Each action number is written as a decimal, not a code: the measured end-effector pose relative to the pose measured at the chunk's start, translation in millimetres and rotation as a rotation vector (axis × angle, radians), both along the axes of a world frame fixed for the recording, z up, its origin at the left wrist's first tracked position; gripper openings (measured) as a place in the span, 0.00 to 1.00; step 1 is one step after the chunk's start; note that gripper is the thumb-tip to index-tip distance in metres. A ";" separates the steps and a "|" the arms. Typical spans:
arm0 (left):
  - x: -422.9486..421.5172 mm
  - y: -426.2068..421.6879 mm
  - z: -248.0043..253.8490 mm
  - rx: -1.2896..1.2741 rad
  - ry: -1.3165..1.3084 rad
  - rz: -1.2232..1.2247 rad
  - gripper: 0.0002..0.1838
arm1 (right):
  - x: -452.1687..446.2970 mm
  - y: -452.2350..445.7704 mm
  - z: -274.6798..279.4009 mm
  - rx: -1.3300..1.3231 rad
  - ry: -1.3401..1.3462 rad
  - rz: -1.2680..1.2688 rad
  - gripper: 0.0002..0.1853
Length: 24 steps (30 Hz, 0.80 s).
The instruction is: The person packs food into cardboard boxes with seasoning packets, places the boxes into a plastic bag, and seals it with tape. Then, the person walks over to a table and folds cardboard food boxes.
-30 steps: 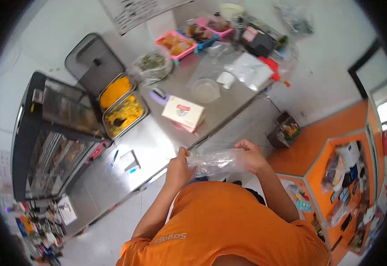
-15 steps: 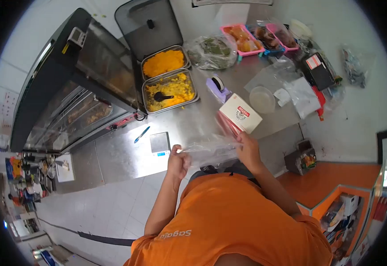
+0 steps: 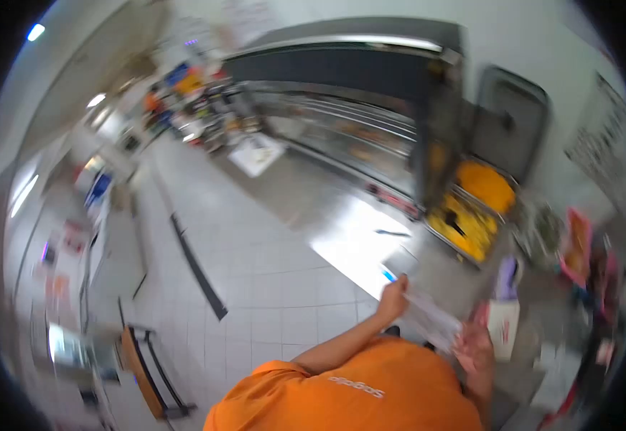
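A clear plastic bag (image 3: 431, 320) stretches between my two hands above the counter's front edge. My left hand (image 3: 393, 300) is closed on one end of it, just in front of a small digital scale (image 3: 401, 260). At the other end, the fingers of my right hand (image 3: 475, 349) grip the bag, somewhat smeared by motion. Close beyond that hand stands a white and red box (image 3: 504, 327). A purple tape dispenser (image 3: 507, 279) is behind the box.
A metal tray (image 3: 464, 228) of yellow food holds a black spoon; an orange-filled tray (image 3: 485, 187) lies behind it. A glass display warmer (image 3: 342, 108) lines the back. Bagged green leaves (image 3: 540, 233) and a pink basket (image 3: 576, 248) are at right. A pen (image 3: 392, 233) lies near the scale.
My view has swung left, bringing more floor and the far end of the counter into sight. Both hands still hold the plastic bag, now seen lower and further right.
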<state>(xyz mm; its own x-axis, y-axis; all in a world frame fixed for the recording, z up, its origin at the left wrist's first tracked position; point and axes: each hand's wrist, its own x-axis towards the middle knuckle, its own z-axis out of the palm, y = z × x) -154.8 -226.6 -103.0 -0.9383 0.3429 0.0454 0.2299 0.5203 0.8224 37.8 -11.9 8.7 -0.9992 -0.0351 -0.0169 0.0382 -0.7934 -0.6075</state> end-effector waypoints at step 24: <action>-11.2 51.2 -2.4 -0.971 -0.324 -0.356 0.85 | -90.1 18.5 -97.8 2.111 -0.467 0.437 0.38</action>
<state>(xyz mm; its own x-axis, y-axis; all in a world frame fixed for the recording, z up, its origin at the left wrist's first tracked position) -166.0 -175.4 -105.3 -0.6961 0.3541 -0.6245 0.3428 0.9283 0.1442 -52.3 6.6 -89.1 -0.8507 0.1958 -0.4878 0.3360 0.9162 -0.2181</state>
